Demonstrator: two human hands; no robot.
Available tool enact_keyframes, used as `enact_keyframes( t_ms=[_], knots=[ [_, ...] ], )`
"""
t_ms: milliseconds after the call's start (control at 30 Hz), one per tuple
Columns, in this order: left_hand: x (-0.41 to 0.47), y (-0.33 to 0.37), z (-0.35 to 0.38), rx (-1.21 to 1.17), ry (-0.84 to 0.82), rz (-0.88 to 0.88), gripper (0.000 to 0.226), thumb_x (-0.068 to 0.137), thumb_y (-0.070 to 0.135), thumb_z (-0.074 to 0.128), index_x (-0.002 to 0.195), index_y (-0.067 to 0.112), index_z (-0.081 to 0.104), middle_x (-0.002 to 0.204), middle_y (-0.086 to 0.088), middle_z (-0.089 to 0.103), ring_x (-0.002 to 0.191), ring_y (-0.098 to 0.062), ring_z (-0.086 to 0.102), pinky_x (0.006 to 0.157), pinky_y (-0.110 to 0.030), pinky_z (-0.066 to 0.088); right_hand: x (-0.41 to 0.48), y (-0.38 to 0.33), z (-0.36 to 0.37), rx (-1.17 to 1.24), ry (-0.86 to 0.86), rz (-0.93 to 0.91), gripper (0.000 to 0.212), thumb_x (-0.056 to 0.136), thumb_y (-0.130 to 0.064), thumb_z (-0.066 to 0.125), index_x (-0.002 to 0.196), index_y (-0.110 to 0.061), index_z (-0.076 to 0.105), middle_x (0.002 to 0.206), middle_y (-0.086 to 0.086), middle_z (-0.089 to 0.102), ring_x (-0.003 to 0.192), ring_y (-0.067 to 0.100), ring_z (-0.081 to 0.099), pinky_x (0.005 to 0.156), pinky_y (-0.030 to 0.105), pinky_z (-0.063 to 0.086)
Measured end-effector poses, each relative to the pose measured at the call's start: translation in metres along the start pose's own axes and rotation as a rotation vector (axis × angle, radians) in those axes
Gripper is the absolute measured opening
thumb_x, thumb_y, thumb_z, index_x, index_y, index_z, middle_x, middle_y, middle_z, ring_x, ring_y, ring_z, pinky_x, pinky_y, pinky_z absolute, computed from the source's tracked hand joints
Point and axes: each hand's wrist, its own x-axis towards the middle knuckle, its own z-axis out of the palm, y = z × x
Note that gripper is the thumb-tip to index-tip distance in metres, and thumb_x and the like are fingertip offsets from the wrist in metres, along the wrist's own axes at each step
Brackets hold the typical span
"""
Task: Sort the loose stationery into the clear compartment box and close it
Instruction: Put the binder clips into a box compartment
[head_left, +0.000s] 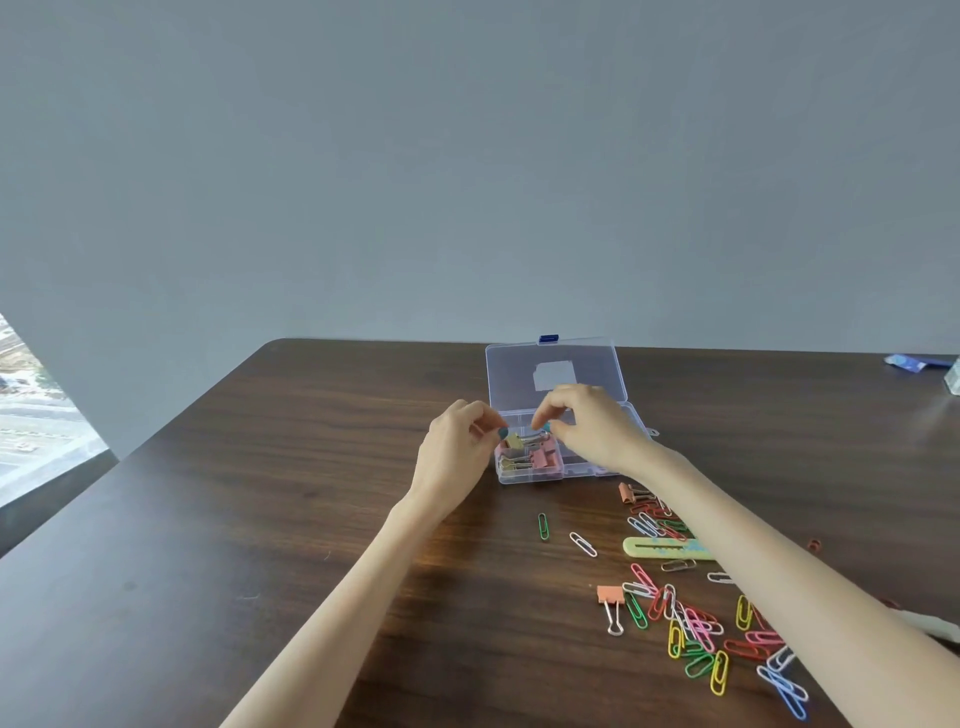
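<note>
Centrally on the dark, wood-grained table (260, 467) a clear plastic compartment box (584, 470) is set. Its flat rectangular lid (597, 364) is swung open toward the far side and tipped with a small blue latch (548, 339). In the near-left compartment a yellow binder clip (514, 441) and a pink binder clip (544, 460), both with wire handles, are lodged. Over that end of the box the left hand (457, 447) is held with thumb and forefinger curled and pinched on a small teal bit (502, 432). The right hand (592, 431) is likewise pinched on a second teal bit (545, 426). What these bits are, and whether they are joined, cannot be made out. Much of the box's right half is hidden behind the right hand. Nearer and to the right, thin looped paper clips (696, 629) in many colours are scattered, with a green paper clip (543, 526) and a white paper clip (583, 544) lying apart to the left. An orange binder clip (610, 594) lies at the heap's left edge. A flat pale-green slotted bar (660, 548) is partly covered by the right forearm, and a white object (935, 629) is cut off at the right edge.
</note>
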Motion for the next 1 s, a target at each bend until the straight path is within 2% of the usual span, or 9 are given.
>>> enact_keyframes(
  t_ms=[67,233,333,433,567,767,900,1000],
  knots=[
    [0.0,0.003,0.003,0.061,-0.008,0.007,0.008,0.087,0.021,0.065,0.085,0.023,0.072,0.09,0.009,0.058,0.079,-0.01,0.059,0.073,-0.034,0.052,-0.005,0.002,-0.002,-0.077,0.028,-0.038,0.025,0.089,-0.003,0.054,0.088,-0.017,0.074,0.106,0.0,0.067,0.106,0.017,0.056,0.092,0.037,0.047],
    [-0.001,0.01,0.006,0.184,0.004,0.048,0.011,0.09,0.024,0.063,0.089,0.024,0.074,0.091,0.008,0.054,0.08,-0.012,0.057,0.07,-0.031,0.049,-0.014,0.003,-0.003,-0.242,0.014,-0.085,0.031,0.09,-0.001,0.047,0.099,-0.018,0.073,0.11,-0.003,0.059,0.11,0.016,0.045,0.097,0.032,0.038],
    [-0.004,0.015,0.006,0.162,0.02,0.072,0.01,0.09,0.026,0.064,0.089,0.024,0.073,0.09,0.008,0.054,0.079,-0.013,0.057,0.069,-0.031,0.048,-0.018,0.002,-0.005,-0.202,0.011,-0.093,0.037,0.088,0.004,0.044,0.103,-0.018,0.07,0.112,-0.002,0.057,0.112,0.015,0.045,0.1,0.034,0.037],
    [-0.011,0.021,0.008,0.119,0.009,0.102,0.009,0.09,0.024,0.064,0.087,0.027,0.072,0.088,0.011,0.055,0.074,-0.008,0.056,0.068,-0.031,0.05,-0.026,-0.001,-0.011,-0.133,0.07,-0.083,0.038,0.088,0.006,0.043,0.101,-0.017,0.07,0.111,-0.001,0.059,0.108,0.015,0.047,0.093,0.03,0.04],
    [-0.027,0.031,0.012,0.096,-0.047,0.17,0.009,0.089,0.024,0.065,0.09,0.025,0.073,0.089,0.011,0.057,0.076,-0.009,0.057,0.07,-0.029,0.049,-0.046,-0.002,-0.022,-0.071,0.095,-0.057,0.032,0.089,0.002,0.045,0.09,-0.02,0.069,0.101,-0.003,0.058,0.09,0.012,0.053,0.077,0.029,0.047],
    [-0.058,0.044,0.017,0.111,-0.106,0.218,0.007,0.087,0.024,0.065,0.09,0.026,0.071,0.088,0.01,0.056,0.079,-0.011,0.056,0.073,-0.031,0.049,-0.083,0.006,-0.035,-0.069,0.079,-0.005,0.029,0.088,-0.001,0.047,0.083,-0.022,0.066,0.095,-0.004,0.059,0.078,0.008,0.053,0.068,0.029,0.046],
    [-0.079,0.053,0.02,0.121,-0.127,0.25,0.007,0.089,0.027,0.062,0.092,0.028,0.068,0.092,0.013,0.055,0.079,-0.007,0.053,0.073,-0.027,0.047,-0.104,0.012,-0.042,-0.126,0.038,0.02,0.027,0.09,-0.002,0.049,0.09,-0.021,0.068,0.1,-0.005,0.059,0.072,-0.002,0.047,0.061,0.02,0.037],
    [-0.09,0.058,0.021,0.125,-0.156,0.285,0.005,0.088,0.027,0.064,0.091,0.029,0.068,0.092,0.013,0.056,0.079,-0.005,0.052,0.073,-0.026,0.048,-0.114,0.017,-0.041,-0.193,0.013,0.003,0.019,0.091,-0.008,0.054,0.094,-0.021,0.067,0.105,-0.006,0.058,0.073,-0.001,0.049,0.058,0.016,0.033]
  ],
)
